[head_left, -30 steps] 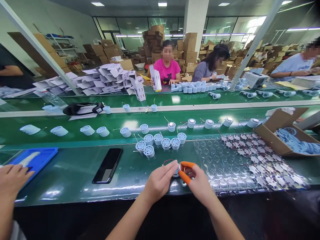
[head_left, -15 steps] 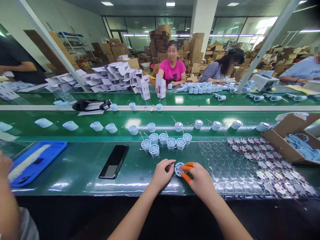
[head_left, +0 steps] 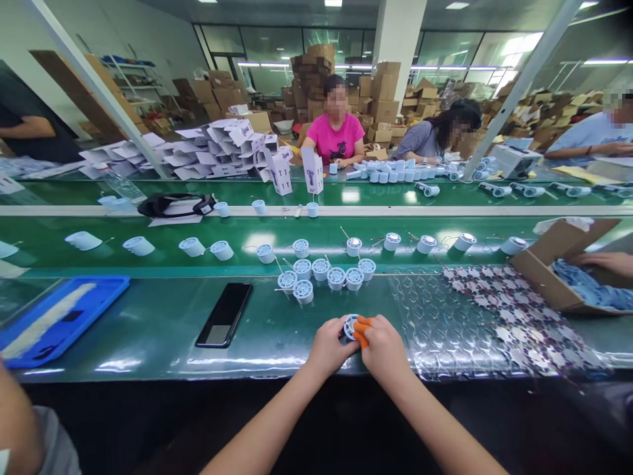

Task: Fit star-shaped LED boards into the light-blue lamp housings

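My left hand (head_left: 332,346) and my right hand (head_left: 384,348) meet at the near edge of the green bench. Both grip a pale blue round vented housing (head_left: 351,326), probably a small fan unit. Orange finger cots (head_left: 362,332) cover my right thumb and forefinger. My fingers hide the underside of the housing. Just beyond my hands stands a tight group of similar housings (head_left: 321,276), with thin wires sticking out of several.
A black phone (head_left: 223,315) and a blue tray (head_left: 62,320) lie to the left. Bubble wrap (head_left: 435,323) and a sheet of small printed parts (head_left: 514,316) lie to the right. A co-worker's hand (head_left: 601,262) reaches into a cardboard box (head_left: 539,277).
My left hand has closed in and now grips the housing along with my right. A co-worker's hand has appeared at the box on the right.
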The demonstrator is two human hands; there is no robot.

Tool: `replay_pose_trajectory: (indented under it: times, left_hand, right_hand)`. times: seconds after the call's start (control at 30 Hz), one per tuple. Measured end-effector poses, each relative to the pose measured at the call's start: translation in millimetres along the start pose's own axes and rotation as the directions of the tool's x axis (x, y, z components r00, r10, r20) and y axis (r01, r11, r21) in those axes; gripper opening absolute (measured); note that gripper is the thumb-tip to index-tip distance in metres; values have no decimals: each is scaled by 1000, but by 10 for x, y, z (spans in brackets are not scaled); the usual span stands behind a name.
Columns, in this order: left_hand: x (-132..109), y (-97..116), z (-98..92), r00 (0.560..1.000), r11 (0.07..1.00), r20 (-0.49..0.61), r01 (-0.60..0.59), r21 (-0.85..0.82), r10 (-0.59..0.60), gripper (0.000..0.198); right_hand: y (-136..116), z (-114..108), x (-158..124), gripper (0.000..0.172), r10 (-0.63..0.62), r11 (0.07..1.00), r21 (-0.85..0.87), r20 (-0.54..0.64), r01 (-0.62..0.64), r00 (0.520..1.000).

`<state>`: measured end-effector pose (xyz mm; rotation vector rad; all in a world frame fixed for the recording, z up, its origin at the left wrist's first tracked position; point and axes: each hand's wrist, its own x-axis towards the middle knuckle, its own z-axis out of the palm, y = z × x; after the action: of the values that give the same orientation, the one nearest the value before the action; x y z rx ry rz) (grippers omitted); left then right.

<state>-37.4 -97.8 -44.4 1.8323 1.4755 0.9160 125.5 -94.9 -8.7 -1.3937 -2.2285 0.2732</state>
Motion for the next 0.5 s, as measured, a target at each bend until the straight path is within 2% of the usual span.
replay_pose_trajectory:
  times: [0.13,0.17,0.2,0.23,0.3,0.37,0.4,0.5]
  left_hand:
    - [-1,-3,58,999,999,-48,-7,-34,5,38]
    - [-14,9,36,998,998,-56,-19,-57,16,42]
    - [-32,30,4,997,996,-64,-44,-81,39,46]
    - [-53,57,-34,994,991,-78,-84,-107,76,50]
    - [-94,130,-110,973,964,-121,-215,-156,197,53]
    - [-121,207,-157,929,922,-177,-353,-157,325,52]
    - [-128,240,-164,906,907,-203,-401,-125,373,52]
    - [-141,307,-117,853,894,-282,-446,41,439,59]
  right_hand:
    - [39,-94,-7,18,11,987,159,37,-17,999]
    - [34,-117,-22,22,50,972,231,24,-54,998]
    - [20,-136,-45,32,104,939,328,12,-102,995]
    - [-6,-148,-76,46,164,880,450,12,-152,986]
    - [-84,-152,-157,70,250,684,694,63,-223,966]
    - [-179,-138,-249,75,294,506,831,85,-230,952]
    - [-221,-128,-291,73,324,465,859,61,-215,944]
    - [-291,-96,-370,64,451,504,841,-62,-197,890]
